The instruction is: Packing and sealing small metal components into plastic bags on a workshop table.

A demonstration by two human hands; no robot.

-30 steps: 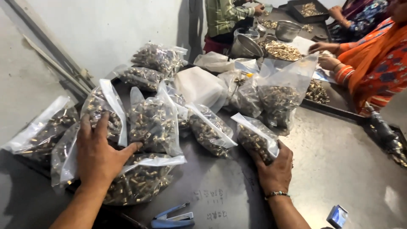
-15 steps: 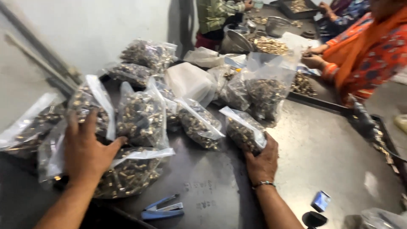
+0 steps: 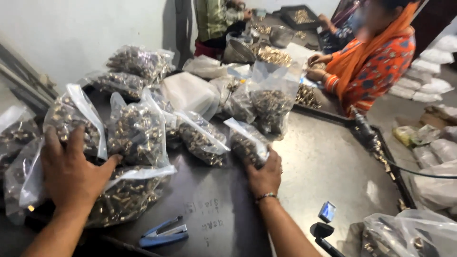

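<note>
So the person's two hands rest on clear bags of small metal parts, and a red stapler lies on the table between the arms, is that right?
Not quite: the stapler is blue, not red, as the head view shows. The left hand and right hand do rest on clear bags of metal parts.

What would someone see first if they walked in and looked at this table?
First, the heap of clear plastic bags stuffed with small metal parts, spread over the left and middle of the grey metal table. The left hand presses flat on the bags at the left, and the right hand touches a smaller bag near the middle. A blue stapler lies at the near edge, and a person in orange works at the far right.
</note>
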